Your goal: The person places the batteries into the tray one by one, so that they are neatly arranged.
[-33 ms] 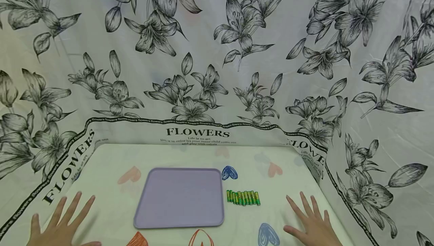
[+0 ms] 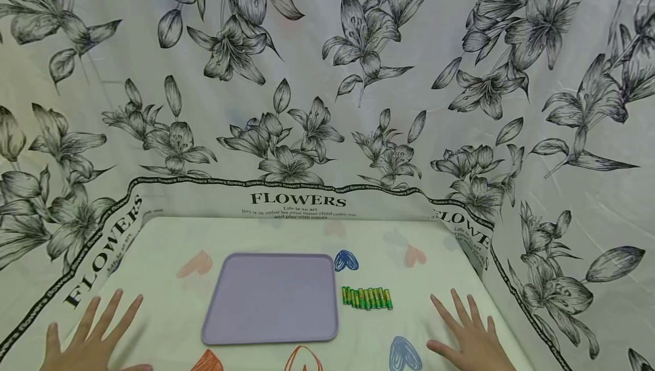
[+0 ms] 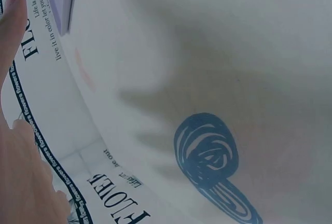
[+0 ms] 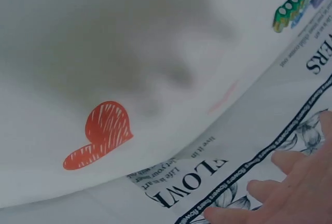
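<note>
My left hand hovers with spread fingers at the lower left, apart from everything on the table. At the lower right, my right hand is likewise held out, fingers spread and holding nothing. Between them lies a flat lilac tray with rounded corners and nothing on it. A row of several green and yellow batteries lies side by side just right of the tray, nearest to the right hand. In the right wrist view the batteries show their pale ends. A tray corner shows in the left wrist view.
A white tablecloth printed with coloured hearts covers the table. White curtains with black lily drawings and "FLOWERS" lettering enclose its back and sides. Hand shadows fall on the cloth in both wrist views.
My right hand has shifted very slightly to the left. The left hand, tray and batteries look the same.
</note>
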A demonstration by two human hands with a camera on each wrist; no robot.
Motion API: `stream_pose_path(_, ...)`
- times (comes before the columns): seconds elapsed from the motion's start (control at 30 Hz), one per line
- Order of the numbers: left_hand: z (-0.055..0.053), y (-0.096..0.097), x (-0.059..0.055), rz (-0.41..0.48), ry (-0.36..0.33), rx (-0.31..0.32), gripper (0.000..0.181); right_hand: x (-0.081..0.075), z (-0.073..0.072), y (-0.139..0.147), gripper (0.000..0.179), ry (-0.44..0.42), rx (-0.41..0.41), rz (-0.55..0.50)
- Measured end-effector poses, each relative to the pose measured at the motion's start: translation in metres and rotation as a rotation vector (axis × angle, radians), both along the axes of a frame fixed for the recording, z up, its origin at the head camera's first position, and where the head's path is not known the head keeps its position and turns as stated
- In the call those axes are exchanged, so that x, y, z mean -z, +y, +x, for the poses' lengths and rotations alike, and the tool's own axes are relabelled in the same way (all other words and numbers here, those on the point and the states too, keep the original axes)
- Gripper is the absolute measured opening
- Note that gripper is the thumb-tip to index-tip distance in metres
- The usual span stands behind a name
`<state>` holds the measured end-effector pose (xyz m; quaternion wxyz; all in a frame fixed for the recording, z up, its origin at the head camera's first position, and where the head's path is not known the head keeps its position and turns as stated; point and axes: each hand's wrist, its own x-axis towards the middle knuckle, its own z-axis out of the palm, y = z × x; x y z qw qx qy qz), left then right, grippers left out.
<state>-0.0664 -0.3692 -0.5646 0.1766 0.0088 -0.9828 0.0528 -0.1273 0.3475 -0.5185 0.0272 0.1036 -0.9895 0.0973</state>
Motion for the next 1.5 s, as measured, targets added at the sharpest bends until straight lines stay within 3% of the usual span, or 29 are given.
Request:
stream_pose_path(0.2,0.004,-0.001,0.002,0.042,-0.025,0.033,0.129,-0.014,-0.005,-0.009,0.083,0.021,-0.038,0.003)
stream_pose_path(0.37,-0.008,0.007,-0.005,0.162,-0.151,0.146,0.128,-0.021,-0.014,-0.01,0.086,-0.13,-0.022,-0.131)
stream_pose_path(0.47,-0.017,0.017,-0.006,0.237,-0.188,0.208,0.128,-0.016,-0.021,-0.012,0.09,-0.207,-0.009,-0.232)
stream_pose_path(0.67,-0.032,0.037,0.0,0.371,-0.122,0.358,0.131,-0.002,-0.04,-0.025,0.08,-0.179,-0.039,-0.35)
stream_pose_path(0.83,-0.041,0.053,0.012,0.518,-0.114,0.464,0.13,0.015,-0.059,-0.037,0.078,-0.229,-0.05,-0.439)
stream_pose_path(0.97,-0.047,0.065,0.023,0.56,-0.111,0.496,0.129,0.028,-0.071,-0.047,0.087,-0.276,-0.044,-0.477)
stream_pose_path(1.13,-0.052,0.076,0.03,0.62,-0.132,0.548,0.129,0.031,-0.078,-0.056,0.094,-0.322,-0.055,-0.507)
stream_pose_path(1.27,-0.053,0.083,0.029,0.688,-0.18,0.55,0.13,0.032,-0.085,-0.06,0.089,-0.359,-0.048,-0.558)
stream_pose_path(1.5,-0.061,0.097,0.023,0.85,-0.363,0.373,0.132,0.04,-0.092,-0.06,0.08,-0.404,-0.047,-0.576)
